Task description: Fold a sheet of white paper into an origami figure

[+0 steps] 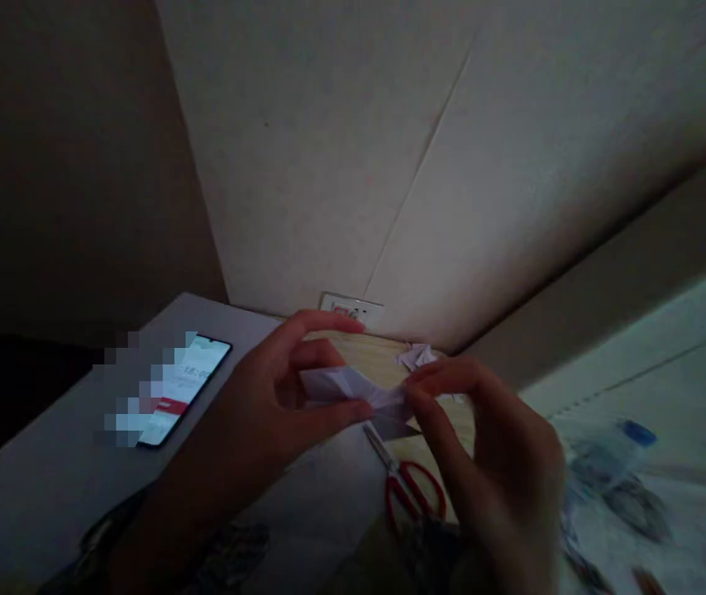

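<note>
Above the surface [31, 471], left hand [282, 409] and right hand [498, 442] pinch opposite ends of the folded paper [336, 385], thumbs pressed to fingers! Beneath, red-handled scissors [393, 469]; by the far edge, another folded piece [417, 356]. Toward the far left corner glows the phone [188, 380], red-banded, its clock digits too blurred to read.

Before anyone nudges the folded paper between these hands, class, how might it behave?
The folded paper looks thin, so it is probably light for its size. Its visible creases may stiffen it somewhat, but its thin edges would likely bend if pushed.
</note>
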`<state>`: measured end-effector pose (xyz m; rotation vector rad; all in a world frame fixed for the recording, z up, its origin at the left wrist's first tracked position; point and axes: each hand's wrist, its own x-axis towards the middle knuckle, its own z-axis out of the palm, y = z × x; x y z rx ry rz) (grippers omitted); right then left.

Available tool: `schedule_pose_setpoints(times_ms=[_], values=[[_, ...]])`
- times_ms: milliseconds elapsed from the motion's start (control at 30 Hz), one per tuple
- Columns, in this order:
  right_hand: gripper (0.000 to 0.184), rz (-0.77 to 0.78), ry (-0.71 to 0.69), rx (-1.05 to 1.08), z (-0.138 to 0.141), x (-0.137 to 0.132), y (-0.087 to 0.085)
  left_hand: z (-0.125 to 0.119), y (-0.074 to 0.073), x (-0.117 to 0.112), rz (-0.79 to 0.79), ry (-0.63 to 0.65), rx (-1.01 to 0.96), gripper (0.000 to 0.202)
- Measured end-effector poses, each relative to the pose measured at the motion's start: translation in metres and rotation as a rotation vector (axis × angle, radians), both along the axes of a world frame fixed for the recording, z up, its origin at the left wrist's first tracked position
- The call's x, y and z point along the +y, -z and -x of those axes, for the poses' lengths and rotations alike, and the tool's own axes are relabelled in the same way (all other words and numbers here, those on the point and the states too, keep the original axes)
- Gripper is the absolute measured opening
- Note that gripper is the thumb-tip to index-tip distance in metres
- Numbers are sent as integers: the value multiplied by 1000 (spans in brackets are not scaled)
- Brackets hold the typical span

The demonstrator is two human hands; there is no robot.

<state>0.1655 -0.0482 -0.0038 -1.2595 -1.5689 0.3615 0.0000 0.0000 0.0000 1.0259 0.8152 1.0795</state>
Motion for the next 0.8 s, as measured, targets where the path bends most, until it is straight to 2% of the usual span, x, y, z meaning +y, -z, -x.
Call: schedule_pose_setpoints(times_ms=[133,367,567,800], values=[[16,44,58,81,4,3,2,2,-1,3,-15,-7,76,46],[15,31,50,127,7,4,1,-1,-2,1,27,-26,35,41],[12,16,96,117,7,5,4,5,5,7,-96,40,89,46],[13,-7,91,75,8,4,3,2,8,3,-126,1,89,55]])
